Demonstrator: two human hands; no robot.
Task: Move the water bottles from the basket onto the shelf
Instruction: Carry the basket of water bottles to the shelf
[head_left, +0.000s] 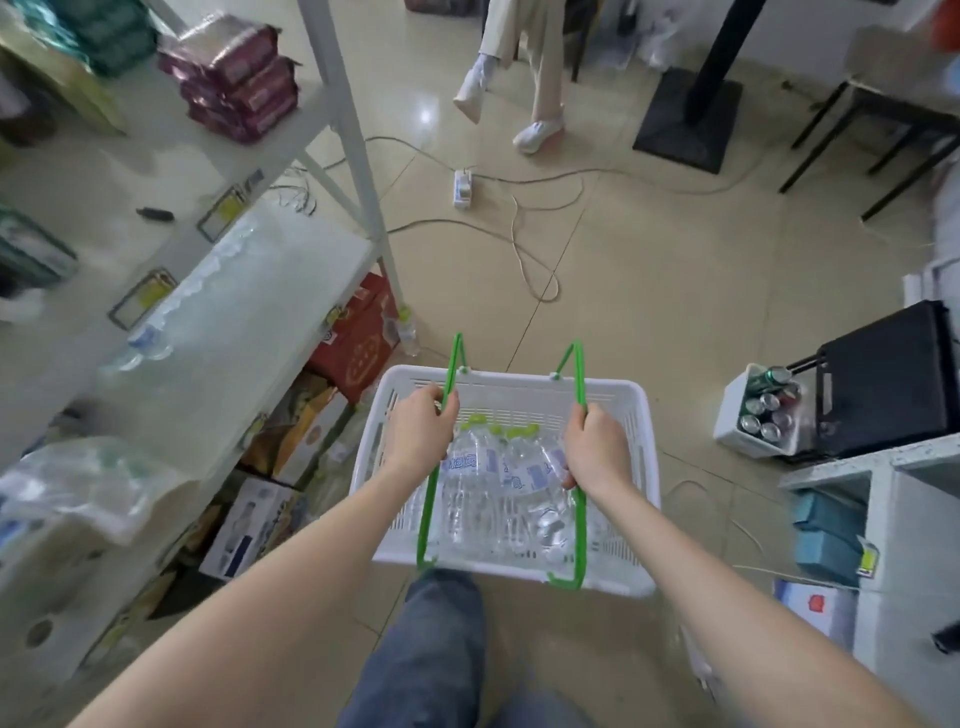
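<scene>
Bottles (498, 483) lie lengthwise in the basket (613, 410), caps away, directly beneath both hands: left hand (421, 426) and right hand (597, 447) each grip a green handle (577, 374), shelf (249, 291) to the left.

Bare forearms, no sleeves; blue denim jeans (441, 649) on legs.

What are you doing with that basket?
A person holds a white basket by its two green handles, the left hand on one and the right hand on the other. Water bottles with green caps lie inside it. The shelf stands to the left. No bottle has been lifted out of the basket yet.
</scene>
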